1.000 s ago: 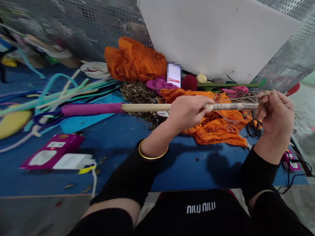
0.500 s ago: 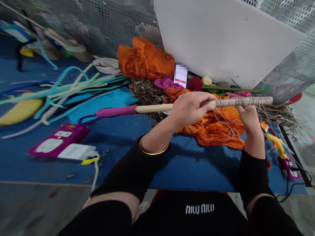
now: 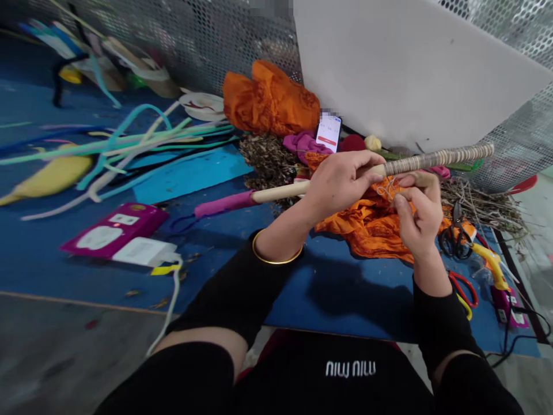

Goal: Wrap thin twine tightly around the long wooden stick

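Note:
My left hand (image 3: 341, 181) is closed around a long wooden stick (image 3: 280, 191) held across the middle of the view. The stick has a magenta sleeve (image 3: 227, 203) on its left part and tight pale twine wrapping (image 3: 436, 158) on its right end, which tilts upward. My right hand (image 3: 415, 210) sits just under the wrapped section, its fingers pinching loose strands of thin twine (image 3: 387, 188) that hang from the stick. Both hands are above a crumpled orange cloth (image 3: 367, 227) on the blue mat (image 3: 216, 248).
Long foam strips (image 3: 129, 144) lie at the left, a purple power strip (image 3: 112, 230) with a white plug nearer. At the back stand another orange cloth (image 3: 272, 101), a phone (image 3: 329, 131) and a white board (image 3: 410, 69). Dry twigs (image 3: 484, 204), black scissors (image 3: 453, 239) and a glue gun (image 3: 490, 262) lie at the right.
The stick's wrapped right end has tilted upward. My right hand went from the stick's tip, to under the wrapping, and now pinches the loose twine close beside my left hand.

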### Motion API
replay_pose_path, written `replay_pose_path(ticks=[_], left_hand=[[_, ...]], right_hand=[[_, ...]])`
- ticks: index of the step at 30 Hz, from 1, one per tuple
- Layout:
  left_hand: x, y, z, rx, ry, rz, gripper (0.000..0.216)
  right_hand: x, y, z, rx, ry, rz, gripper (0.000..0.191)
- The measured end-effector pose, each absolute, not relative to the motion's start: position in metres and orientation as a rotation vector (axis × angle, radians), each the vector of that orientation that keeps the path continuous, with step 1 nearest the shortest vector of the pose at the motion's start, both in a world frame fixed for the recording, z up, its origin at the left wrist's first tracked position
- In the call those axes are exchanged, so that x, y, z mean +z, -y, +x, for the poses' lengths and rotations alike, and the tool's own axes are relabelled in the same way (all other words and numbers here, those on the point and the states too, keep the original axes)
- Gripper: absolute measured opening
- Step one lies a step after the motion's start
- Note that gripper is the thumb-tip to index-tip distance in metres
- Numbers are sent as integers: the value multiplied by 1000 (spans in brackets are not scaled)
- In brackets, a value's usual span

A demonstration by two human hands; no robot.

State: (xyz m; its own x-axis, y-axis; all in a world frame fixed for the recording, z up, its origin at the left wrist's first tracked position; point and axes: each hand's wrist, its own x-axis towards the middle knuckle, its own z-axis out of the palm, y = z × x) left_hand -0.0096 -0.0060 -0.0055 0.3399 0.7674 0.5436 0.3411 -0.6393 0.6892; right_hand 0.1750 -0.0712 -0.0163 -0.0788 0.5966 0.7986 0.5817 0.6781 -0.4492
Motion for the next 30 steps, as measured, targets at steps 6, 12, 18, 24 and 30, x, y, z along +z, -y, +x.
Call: replay_pose_path(ticks=[6,12,18,24,30], left_hand=[[-11,6,-1,1162,-927,2116,32],[-14,3,6,1192,-888,1967,27],[-14,-1,3,1104,-737,1844,24],[-10,3,1,1140,-864,1925,24],[-15,7,10,1097,-1170,2138,30]], right_hand=[[-29,68,164,239,1662,-603,32],[-34,63,149,456,1360,-676,40],[-39,62,150,425,1276,-905,45],[-44,70,147,358,1396,-913,39],[-50,84,135,190,1462,-948,32]])
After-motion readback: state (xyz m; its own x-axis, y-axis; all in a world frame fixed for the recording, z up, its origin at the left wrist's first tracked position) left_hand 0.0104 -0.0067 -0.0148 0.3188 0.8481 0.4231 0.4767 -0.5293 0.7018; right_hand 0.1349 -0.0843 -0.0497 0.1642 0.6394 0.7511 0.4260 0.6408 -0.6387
